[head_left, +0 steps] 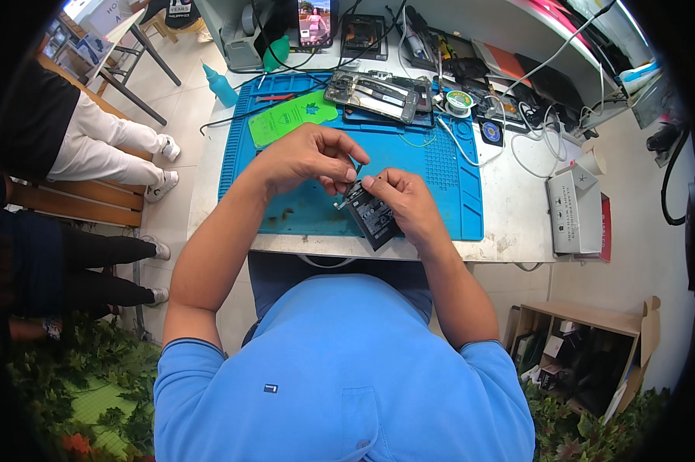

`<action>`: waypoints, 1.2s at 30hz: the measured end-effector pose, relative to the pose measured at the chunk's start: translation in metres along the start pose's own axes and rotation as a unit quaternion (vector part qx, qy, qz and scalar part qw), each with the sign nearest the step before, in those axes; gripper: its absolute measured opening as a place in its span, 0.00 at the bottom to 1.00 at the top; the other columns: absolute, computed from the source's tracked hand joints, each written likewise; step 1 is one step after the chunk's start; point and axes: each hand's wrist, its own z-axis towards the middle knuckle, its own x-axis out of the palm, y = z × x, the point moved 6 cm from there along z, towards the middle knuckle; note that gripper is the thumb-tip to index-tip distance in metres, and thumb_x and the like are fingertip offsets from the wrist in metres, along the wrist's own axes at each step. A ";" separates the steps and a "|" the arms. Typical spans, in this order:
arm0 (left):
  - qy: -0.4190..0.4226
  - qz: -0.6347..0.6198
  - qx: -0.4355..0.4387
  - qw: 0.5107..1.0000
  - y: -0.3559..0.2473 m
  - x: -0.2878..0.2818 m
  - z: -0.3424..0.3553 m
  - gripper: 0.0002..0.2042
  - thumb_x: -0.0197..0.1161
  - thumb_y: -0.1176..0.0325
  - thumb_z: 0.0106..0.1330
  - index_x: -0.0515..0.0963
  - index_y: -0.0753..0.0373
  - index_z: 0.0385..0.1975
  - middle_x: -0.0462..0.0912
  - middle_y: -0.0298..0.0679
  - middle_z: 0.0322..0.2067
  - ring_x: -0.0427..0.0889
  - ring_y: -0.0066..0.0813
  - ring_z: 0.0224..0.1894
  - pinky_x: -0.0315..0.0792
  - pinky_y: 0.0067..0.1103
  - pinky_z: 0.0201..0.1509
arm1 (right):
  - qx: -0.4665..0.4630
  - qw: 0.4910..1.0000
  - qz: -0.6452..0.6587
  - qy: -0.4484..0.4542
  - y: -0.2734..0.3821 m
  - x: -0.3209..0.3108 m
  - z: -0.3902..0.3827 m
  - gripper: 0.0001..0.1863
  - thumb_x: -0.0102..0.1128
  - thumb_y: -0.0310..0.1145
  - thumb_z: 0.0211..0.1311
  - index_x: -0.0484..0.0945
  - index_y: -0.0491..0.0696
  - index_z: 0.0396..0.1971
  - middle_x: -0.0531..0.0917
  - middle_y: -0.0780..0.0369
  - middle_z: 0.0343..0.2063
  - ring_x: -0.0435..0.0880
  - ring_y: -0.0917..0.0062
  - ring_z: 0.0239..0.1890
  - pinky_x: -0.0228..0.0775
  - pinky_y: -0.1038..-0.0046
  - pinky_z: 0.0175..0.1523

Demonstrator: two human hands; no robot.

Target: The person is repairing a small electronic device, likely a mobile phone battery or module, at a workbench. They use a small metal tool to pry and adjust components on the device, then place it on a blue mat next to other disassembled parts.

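By the right hand (411,206) the black battery (374,220) is gripped between the fingers (381,188), already apart from the opened phone (374,97) beyond them, while a thin dark strip (357,170) beside them seems pinched by the left hand (305,158), this work being judged unfinished.
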 end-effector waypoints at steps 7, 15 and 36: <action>0.002 0.012 -0.008 1.000 0.003 -0.002 0.003 0.17 0.76 0.71 0.59 0.86 0.68 0.48 0.88 0.38 0.31 0.87 0.23 0.30 0.82 0.20 0.35 | -0.010 1.000 -0.018 0.008 -0.001 0.000 0.001 0.18 0.69 0.44 0.71 0.82 0.44 0.29 0.83 0.68 0.24 0.75 0.90 0.25 0.65 0.82 0.30; 0.015 0.053 -0.002 0.998 -0.002 0.003 0.006 0.18 0.78 0.71 0.57 0.87 0.69 0.48 0.87 0.37 0.29 0.85 0.21 0.28 0.79 0.19 0.34 | -0.004 1.000 0.008 0.006 -0.008 0.001 0.004 0.19 0.66 0.45 0.73 0.82 0.44 0.29 0.83 0.68 0.24 0.75 0.90 0.27 0.66 0.81 0.31; -0.026 0.035 -0.002 0.999 -0.004 -0.010 -0.001 0.18 0.74 0.76 0.57 0.84 0.70 0.49 0.87 0.36 0.31 0.84 0.19 0.28 0.79 0.18 0.34 | -0.001 0.999 0.027 0.040 -0.007 0.001 0.001 0.08 0.64 0.30 0.71 0.82 0.41 0.41 0.86 0.67 0.30 0.81 0.88 0.30 0.73 0.81 0.37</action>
